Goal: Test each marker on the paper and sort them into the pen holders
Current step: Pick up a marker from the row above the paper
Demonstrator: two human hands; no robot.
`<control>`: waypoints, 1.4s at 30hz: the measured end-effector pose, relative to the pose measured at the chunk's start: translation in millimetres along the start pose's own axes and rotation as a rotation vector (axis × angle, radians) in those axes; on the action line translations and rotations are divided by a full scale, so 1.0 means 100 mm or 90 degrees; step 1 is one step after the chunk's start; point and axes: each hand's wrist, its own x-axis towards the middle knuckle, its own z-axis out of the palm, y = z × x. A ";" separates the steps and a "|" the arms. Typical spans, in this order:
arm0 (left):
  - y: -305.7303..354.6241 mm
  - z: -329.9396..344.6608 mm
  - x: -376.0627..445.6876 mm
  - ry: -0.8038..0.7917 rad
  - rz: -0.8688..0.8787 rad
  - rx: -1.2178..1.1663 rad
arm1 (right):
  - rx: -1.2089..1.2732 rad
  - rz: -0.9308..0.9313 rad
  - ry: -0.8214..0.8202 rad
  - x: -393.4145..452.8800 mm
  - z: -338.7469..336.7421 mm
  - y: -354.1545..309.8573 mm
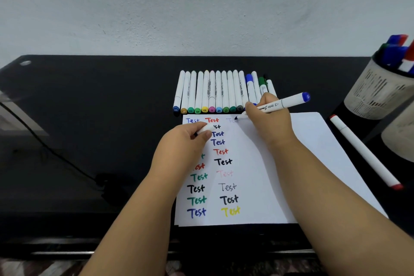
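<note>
The right hand (267, 116) grips a blue-capped marker (277, 105), its dark tip touching the paper (302, 163) near the top edge. The left hand (188, 139) is clenched around a white cap (205, 129) over the written words. A row of markers (215, 92) lies at 12 o'clock, a pen holder (378, 89) at 2 o'clock on the desk (89, 119)

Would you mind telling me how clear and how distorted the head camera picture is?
Head view: wide-angle bending curves the table edge and leans the pen holder at the right; the paper centre is fairly sharp, its writing legible, while the corners go soft; lighting is even, with no harsh glare.
</note>
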 end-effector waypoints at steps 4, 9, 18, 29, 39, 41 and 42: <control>0.00 0.01 0.00 0.001 -0.001 0.003 | -0.018 -0.011 -0.002 -0.01 0.00 -0.01; 0.01 0.02 0.00 0.000 0.000 0.009 | -0.056 -0.022 -0.011 0.00 0.01 -0.01; -0.01 0.01 0.00 0.000 0.001 0.009 | -0.053 -0.011 -0.017 -0.03 -0.01 -0.04; 0.06 -0.02 -0.04 -0.015 -0.002 -0.030 | 0.112 0.113 0.016 0.03 -0.09 -0.12; 0.18 -0.13 -0.25 -0.121 -0.019 -0.198 | 0.220 0.082 -0.082 -0.31 -0.33 -0.49; 0.19 -0.14 -0.29 -0.143 -0.005 -0.212 | 0.233 0.086 -0.069 -0.43 -0.35 -0.48; 0.20 -0.14 -0.31 -0.152 -0.001 -0.217 | 0.242 0.086 -0.066 -0.47 -0.36 -0.48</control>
